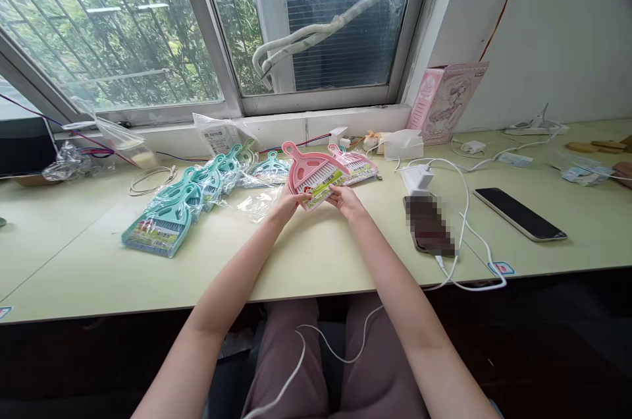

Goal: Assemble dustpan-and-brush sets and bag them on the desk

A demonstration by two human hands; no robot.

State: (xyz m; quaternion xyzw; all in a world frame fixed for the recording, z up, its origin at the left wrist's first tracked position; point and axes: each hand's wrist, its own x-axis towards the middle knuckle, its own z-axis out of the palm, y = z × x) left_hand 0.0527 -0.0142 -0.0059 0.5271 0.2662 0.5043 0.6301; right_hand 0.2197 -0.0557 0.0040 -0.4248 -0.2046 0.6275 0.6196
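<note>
A pink mini dustpan and brush set (310, 172) with a yellow-green label is held above the table, tilted, its handle pointing up and left. My left hand (289, 203) grips its lower left edge, and my right hand (344, 200) pinches its lower right side near the label. Behind it to the right lies another pink dustpan set (358, 165). A teal dustpan set (273, 170) lies behind to the left. Farther left, several teal dustpan sets in clear wrapping (160, 224) overlap in a row. A crumpled clear plastic bag (260, 203) rests left of my left hand.
On the right are a phone with a blurred screen (428, 224), a white charger (417, 178) with looping cables, and a second phone (520, 213). A pink box (447, 103) stands by the wall. A coiled cable (153, 180) lies on the left. The table's front edge (316, 295) runs before my lap.
</note>
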